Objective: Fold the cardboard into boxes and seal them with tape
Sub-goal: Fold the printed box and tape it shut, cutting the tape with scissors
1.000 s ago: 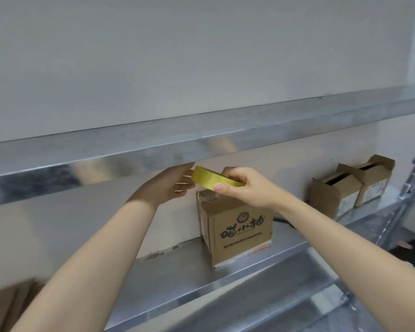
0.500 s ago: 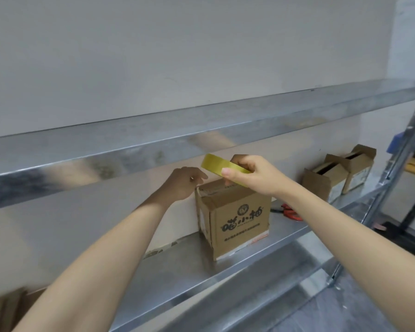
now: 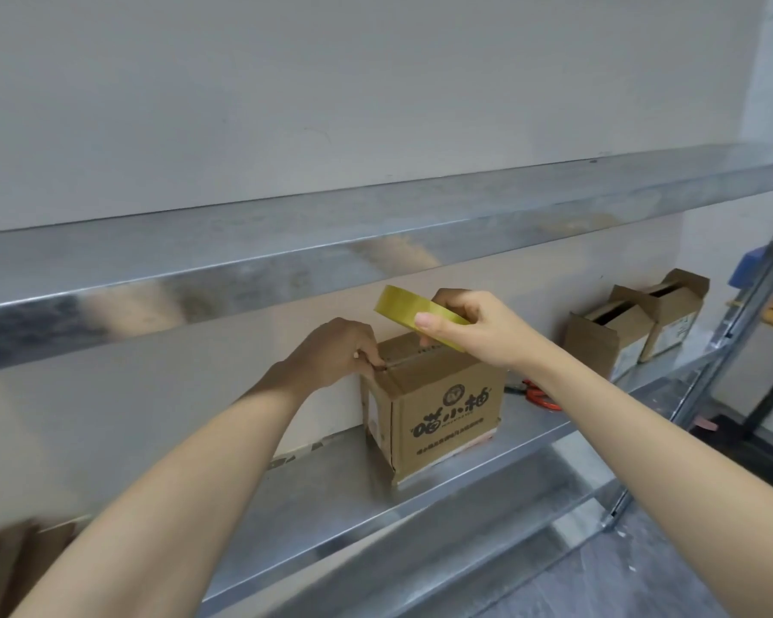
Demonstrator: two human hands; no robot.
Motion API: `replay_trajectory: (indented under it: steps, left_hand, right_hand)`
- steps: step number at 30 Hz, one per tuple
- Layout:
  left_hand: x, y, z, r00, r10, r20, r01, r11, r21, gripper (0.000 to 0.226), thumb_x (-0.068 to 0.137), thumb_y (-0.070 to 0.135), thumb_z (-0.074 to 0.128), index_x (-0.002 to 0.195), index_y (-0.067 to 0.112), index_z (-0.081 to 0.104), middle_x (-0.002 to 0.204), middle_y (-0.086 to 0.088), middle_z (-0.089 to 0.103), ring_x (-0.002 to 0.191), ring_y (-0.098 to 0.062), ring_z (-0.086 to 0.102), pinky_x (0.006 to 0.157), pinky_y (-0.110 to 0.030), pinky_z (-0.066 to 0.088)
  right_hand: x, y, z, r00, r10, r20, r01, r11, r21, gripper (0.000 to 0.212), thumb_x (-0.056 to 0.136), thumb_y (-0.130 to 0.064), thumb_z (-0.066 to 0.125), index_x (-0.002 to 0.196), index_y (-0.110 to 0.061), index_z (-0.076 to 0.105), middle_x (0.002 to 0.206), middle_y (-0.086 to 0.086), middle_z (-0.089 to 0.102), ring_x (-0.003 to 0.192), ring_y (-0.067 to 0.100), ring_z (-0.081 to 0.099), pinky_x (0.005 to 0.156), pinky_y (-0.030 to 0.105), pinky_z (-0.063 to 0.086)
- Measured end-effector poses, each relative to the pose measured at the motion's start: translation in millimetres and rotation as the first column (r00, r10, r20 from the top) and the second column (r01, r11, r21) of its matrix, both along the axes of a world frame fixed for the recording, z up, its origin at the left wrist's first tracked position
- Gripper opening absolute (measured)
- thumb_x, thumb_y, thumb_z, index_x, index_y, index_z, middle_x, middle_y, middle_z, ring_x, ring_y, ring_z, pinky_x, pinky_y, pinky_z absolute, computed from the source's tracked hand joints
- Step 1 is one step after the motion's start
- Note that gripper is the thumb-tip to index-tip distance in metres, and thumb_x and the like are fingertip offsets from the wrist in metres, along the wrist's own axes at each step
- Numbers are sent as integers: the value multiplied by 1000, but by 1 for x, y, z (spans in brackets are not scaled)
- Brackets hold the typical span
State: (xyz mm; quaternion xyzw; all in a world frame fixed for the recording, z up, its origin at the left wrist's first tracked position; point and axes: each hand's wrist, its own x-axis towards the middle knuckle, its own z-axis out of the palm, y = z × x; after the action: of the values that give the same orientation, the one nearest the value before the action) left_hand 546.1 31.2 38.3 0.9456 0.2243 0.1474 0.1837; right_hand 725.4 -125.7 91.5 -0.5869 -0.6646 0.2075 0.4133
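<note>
A small brown cardboard box [image 3: 442, 417] with black printed characters stands closed on the metal shelf [image 3: 331, 492]. My left hand [image 3: 335, 350] rests at the box's top left edge, its fingertips pinching the tape end down onto the top seam. My right hand [image 3: 478, 327] grips a yellow tape roll [image 3: 402, 307] just above the box's top, tilted, with a strip of clear tape running from it along the seam toward my left hand.
Two more small cardboard boxes [image 3: 612, 336] with open top flaps stand further right on the shelf. Red-handled scissors [image 3: 538, 394] lie behind the printed box. An upper metal shelf [image 3: 376, 243] hangs close overhead. Flat cardboard [image 3: 1, 564] sits at the lower left.
My left hand came down from the roll to the box's top left edge, drawing the tape end with it. The roll in my right hand stayed above the box.
</note>
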Motion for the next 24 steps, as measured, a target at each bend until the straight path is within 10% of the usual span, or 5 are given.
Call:
replay_trajectory:
  steps: [7, 13, 17, 24]
  left_hand:
    - [7, -5, -18, 997, 19, 78, -13, 998, -68, 14, 82, 13, 75, 96, 15, 78, 114, 2, 71, 106, -13, 65, 97, -33, 48]
    - [34, -30, -31, 973, 148, 178, -129, 985, -114, 29, 81, 26, 70, 110, 31, 71, 105, 15, 71, 96, -11, 64, 85, -28, 49]
    - [31, -25, -22, 926, 207, 315, -113, 950, -292, 32, 81, 0, 72, 109, 15, 71, 104, 9, 68, 97, -3, 62, 78, -13, 45]
    - [15, -37, 24, 838, 396, 376, 57, 622, -781, 37, 99, 40, 46, 112, 14, 69, 103, -2, 74, 95, -14, 70, 85, -23, 54]
  right_hand:
    - [11, -2, -10, 998, -9, -63, 11, 1000, 22, 43, 91, -48, 59, 89, -5, 67, 83, 1, 71, 74, 6, 59, 66, 15, 42]
    - [25, -6, -15, 999, 33, -35, -34, 999, -34, 41, 87, -51, 59, 84, -11, 70, 79, -4, 70, 73, 4, 59, 68, 19, 43]
    - [36, -9, -14, 998, 65, 5, -64, 996, -54, 35, 88, -47, 60, 80, -14, 70, 77, -10, 70, 71, 2, 58, 67, 15, 42]
    - [36, -11, -13, 993, 105, 58, -98, 988, -116, 37, 82, -52, 63, 87, -17, 73, 86, -4, 72, 86, 20, 66, 79, 37, 50]
